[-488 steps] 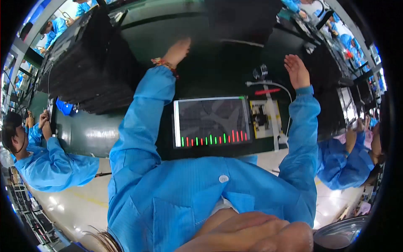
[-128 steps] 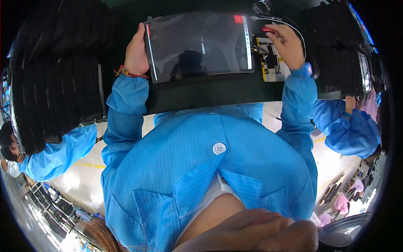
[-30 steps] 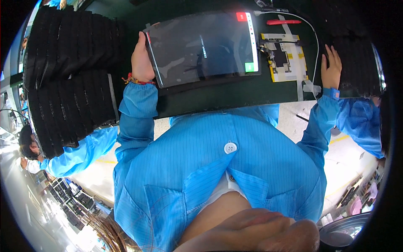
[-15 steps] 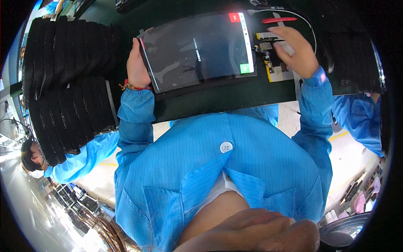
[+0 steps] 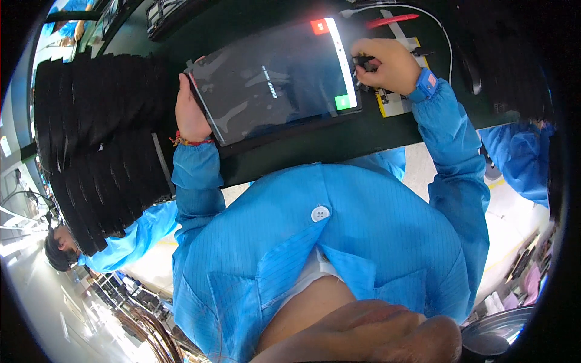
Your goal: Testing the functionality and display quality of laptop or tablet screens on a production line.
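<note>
A tablet (image 5: 266, 91) with a lit, mostly dark screen, a red square and a green square at its right side, lies slightly tilted over the dark table. My left hand (image 5: 192, 112) grips its left edge, thumb along the front and fingers behind. At the opposite edge my right hand (image 5: 390, 66) is closed in a pinch around a small black piece (image 5: 363, 60), whose exact kind I cannot make out. Under and beside that hand lies a flat yellow-and-white part (image 5: 394, 106) with dark areas, partly covered by my fingers.
Rows of black padded slots (image 5: 103, 139) stand at the left. A red pen-like tool (image 5: 392, 21) and a white cable (image 5: 439, 27) lie at the back right. A dark device (image 5: 169, 18) sits at the far left. Co-workers in blue sit at left (image 5: 133, 239) and right (image 5: 517, 160).
My right hand has moved left to the tablet's right edge and closed around the small black piece. The tablet and my left hand appear shifted slightly left and lower.
</note>
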### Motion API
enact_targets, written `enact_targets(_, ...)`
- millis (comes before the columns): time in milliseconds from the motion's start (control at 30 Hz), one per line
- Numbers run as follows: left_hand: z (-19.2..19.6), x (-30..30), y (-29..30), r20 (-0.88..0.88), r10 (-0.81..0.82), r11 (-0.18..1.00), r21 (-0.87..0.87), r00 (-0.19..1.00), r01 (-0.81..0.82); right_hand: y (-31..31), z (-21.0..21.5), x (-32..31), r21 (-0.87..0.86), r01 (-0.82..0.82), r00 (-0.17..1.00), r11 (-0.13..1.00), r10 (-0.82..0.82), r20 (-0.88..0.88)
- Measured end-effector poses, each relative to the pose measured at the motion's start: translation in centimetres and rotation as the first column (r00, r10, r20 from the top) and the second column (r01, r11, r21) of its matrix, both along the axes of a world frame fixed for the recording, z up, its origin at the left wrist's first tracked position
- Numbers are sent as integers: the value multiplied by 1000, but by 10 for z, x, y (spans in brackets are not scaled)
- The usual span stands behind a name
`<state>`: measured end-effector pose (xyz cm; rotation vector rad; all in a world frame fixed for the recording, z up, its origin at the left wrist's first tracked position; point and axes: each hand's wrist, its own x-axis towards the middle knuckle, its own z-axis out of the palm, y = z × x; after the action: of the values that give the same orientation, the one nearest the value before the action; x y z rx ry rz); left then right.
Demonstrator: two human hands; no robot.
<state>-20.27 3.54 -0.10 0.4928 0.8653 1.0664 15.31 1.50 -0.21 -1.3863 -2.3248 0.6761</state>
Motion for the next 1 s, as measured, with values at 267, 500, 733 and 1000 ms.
enact_targets(267,2,4,0,-26,45,999,-22,999,-46,4,-12,8,217,157,952,963,-90,-292)
enact_targets(500,-7,-5,3,-15,39,999,-2,999,-39,2,-8,15,-106,75,943,992,-105,-316)
enact_targets(733,-7,-6,2,-40,45,999,19,998,-44,2,-2,11,-144,-4,946,990,-43,-322)
enact_targets(1000,0,5,-1,-99,102,994,48,990,-98,9,0,5,-170,-75,944,983,15,-329)
